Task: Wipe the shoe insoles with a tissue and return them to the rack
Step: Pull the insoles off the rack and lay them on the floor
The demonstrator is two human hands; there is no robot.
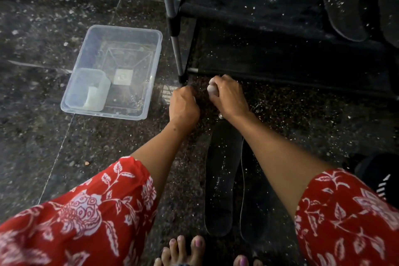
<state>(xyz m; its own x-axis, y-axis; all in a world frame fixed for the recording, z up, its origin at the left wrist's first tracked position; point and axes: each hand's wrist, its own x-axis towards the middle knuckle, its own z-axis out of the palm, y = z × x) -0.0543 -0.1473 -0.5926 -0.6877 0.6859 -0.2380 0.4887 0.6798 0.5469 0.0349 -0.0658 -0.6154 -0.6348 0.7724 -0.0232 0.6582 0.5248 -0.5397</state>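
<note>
The fingers of the left hand (183,106) are curled under and hidden, so a grip cannot be told. The tissue (212,89) is mostly covered by the right hand (228,97). The insoles on the rack (248,17) are cut off by the frame's edge.

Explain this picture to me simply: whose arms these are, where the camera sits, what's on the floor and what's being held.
No machine here: a person wears a camera on the head, looking down at their own hands. The right hand grips a balled white tissue. The left hand is curled beside it; whether it holds anything is unclear. Two dark insoles lie side by side on the speckled stone floor. A clear plastic tub sits to the left, and a black shoe rack stands ahead.
</note>
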